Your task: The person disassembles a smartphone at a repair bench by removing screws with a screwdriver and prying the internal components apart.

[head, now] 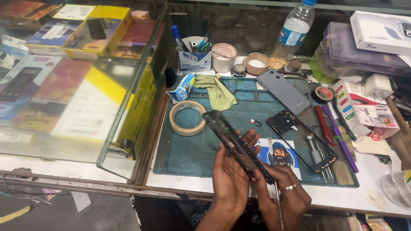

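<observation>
Left hand and right hand grip a phone frame above the mat's bare near edge.

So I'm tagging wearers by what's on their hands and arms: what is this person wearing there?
Very little. Both forearms are bare as far as the picture shows: no sleeves, gloves, watch or bracelet in view. The left hand has nothing on it. The right hand wears one plain silver-coloured ring on a finger. No other markings are visible.
</observation>
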The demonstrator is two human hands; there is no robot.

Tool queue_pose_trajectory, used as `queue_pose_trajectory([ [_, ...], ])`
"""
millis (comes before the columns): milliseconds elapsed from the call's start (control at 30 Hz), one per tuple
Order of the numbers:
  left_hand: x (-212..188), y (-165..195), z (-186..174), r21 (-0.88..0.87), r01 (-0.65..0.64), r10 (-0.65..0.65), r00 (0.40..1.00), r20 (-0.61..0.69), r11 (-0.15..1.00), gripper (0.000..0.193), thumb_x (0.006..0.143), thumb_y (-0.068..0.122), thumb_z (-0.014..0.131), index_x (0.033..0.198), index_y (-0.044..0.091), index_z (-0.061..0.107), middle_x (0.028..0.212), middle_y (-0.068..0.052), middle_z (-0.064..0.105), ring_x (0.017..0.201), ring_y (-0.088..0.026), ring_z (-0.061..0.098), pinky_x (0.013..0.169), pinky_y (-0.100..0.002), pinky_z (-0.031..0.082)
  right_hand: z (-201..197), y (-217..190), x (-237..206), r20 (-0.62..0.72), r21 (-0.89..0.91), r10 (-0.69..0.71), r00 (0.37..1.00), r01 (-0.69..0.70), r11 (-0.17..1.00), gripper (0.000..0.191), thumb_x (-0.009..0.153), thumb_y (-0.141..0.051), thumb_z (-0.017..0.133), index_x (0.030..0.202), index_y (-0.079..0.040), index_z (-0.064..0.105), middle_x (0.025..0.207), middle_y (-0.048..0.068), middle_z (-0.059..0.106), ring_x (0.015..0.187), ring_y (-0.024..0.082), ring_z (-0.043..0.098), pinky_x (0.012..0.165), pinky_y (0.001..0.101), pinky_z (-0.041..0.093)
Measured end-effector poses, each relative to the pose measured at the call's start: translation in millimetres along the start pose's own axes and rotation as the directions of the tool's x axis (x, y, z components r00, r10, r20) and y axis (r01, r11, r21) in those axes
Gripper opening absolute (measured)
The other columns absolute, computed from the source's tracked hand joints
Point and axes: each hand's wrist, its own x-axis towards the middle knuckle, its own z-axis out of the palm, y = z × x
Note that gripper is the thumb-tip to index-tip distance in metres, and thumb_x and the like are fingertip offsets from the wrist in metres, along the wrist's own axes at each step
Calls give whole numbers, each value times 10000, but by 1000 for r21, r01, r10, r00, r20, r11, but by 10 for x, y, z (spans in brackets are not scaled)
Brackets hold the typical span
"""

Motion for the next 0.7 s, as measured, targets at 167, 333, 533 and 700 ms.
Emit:
queue_pose_trajectory([
  [167,-37,-67,-137,43,66,-64,997,-46,997,594,1039,417,375,1422,-18,504,1371,-175,655,1235,-243,631,1012,-384,510,81,144,-135,-108,37,41,993,-38,999,192,835,43,792,1007,6,713,935,138,738,847,164,738,760,254,571],
  [333,38,-213,-213,60,-101,93,989,117,993,505,942,112,556,1424,-2,458,1282,-197,683,1053,-230,713,816,-335,603,209,378,-29,-231,46,-26,973,38,998,178,852,34,802,996,15,700,930,150,721,794,151,697,783,247,552],
  [533,4,-269,-344,189,-44,30,997,76,981,551,923,-90,575,1456,-45,446,1232,-168,698,993,-178,717,763,-278,588,138,362,-127,-160,142,162,974,-140,980,169,876,35,779,1019,39,690,926,132,732,791,115,718,705,222,564],
  [700,-9,-245,-326,267,-8,-20,994,103,964,537,943,-82,528,1472,-22,452,1234,-161,697,995,-180,710,749,-274,575,104,268,-106,-143,100,241,960,-228,969,177,859,45,785,1010,52,693,919,140,738,802,128,712,701,245,562],
])
